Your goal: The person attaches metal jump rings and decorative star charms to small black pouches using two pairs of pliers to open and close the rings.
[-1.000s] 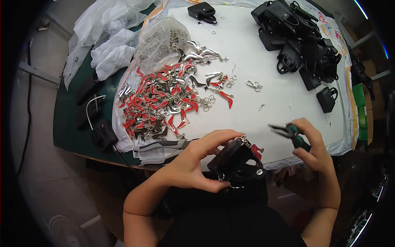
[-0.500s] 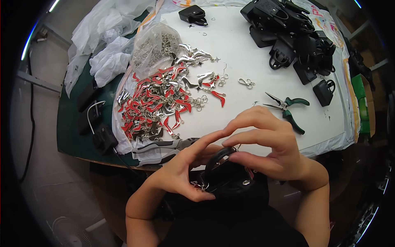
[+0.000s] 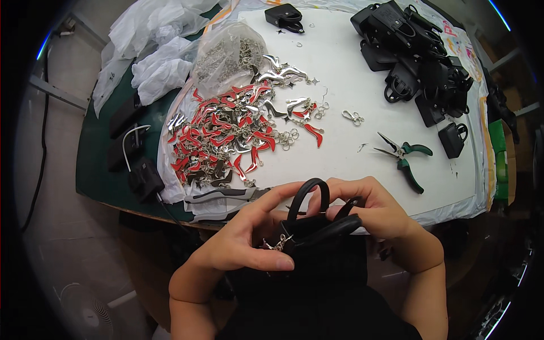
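A small black handbag (image 3: 306, 239) with two loop handles is held just in front of the table's near edge. My left hand (image 3: 241, 238) is wrapped around its left side, thumb low on the near face and fingers behind. By that thumb, a small silver chain clasp (image 3: 279, 243) hangs at the bag's side. My right hand (image 3: 381, 212) grips the bag's right side, its thumb and fingers around a black strap or handle there. Those fingertips are partly hidden by the bag. Behind my left fingers lie grey-handled pliers (image 3: 222, 194).
Red, silver and black shoe-shaped charms (image 3: 221, 141) are heaped left of centre, beside a clear bag of metal rings (image 3: 226, 59). Green-handled needle-nose pliers (image 3: 405, 160) lie right. More black mini bags (image 3: 408, 56) are piled far right; one (image 3: 283, 18) stands at the back.
My right hand has dropped from above the bag to its right side. The handles now stand more upright and apart. The table view has shifted slightly right.
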`<state>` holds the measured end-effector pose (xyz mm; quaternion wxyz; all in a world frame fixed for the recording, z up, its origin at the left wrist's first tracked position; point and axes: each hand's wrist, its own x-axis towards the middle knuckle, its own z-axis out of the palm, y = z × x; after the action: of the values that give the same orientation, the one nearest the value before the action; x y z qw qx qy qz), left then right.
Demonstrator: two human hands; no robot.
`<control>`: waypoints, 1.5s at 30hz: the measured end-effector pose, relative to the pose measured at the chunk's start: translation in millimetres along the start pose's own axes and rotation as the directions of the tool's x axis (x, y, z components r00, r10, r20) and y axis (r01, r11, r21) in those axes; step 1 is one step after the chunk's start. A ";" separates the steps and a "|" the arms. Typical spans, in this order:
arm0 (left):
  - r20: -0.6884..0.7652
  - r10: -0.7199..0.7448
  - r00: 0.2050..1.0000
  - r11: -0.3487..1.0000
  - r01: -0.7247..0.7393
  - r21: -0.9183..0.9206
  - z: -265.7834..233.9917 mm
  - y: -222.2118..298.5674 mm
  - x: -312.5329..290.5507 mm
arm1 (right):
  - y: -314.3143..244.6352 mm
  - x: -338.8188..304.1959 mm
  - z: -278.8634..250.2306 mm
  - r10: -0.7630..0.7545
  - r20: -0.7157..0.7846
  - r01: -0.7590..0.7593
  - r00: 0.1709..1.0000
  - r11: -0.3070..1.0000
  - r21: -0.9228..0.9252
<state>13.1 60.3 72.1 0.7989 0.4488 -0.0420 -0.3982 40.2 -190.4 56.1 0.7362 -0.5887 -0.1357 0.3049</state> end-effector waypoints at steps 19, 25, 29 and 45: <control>-0.238 0.631 0.738 0.601 -0.272 0.752 -16.5 -8.3 -27.8 | -5.5 -2.9 2.1 -0.562 0.001 0.386 0.827 0.568 -0.727; -0.327 0.620 0.713 0.752 -0.421 0.508 -19.7 -9.0 -43.4 | 4.9 -9.3 1.9 -0.557 -0.103 0.344 0.824 0.638 -0.689; -0.126 0.705 0.698 0.499 -0.361 0.788 -15.2 -3.9 -32.3 | 2.1 -10.0 21.2 -0.527 -0.055 0.354 0.848 0.640 -0.682; -0.424 -0.024 0.905 0.355 0.405 0.843 -99.8 14.9 -268.6 | 9.7 56.6 -65.5 -0.385 -0.314 0.007 0.868 0.640 -0.768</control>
<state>-118.1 313.7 101.9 0.3493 0.8765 -0.0564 -0.3265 118.0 -206.1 20.2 0.4694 -0.8720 -0.1390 -0.0073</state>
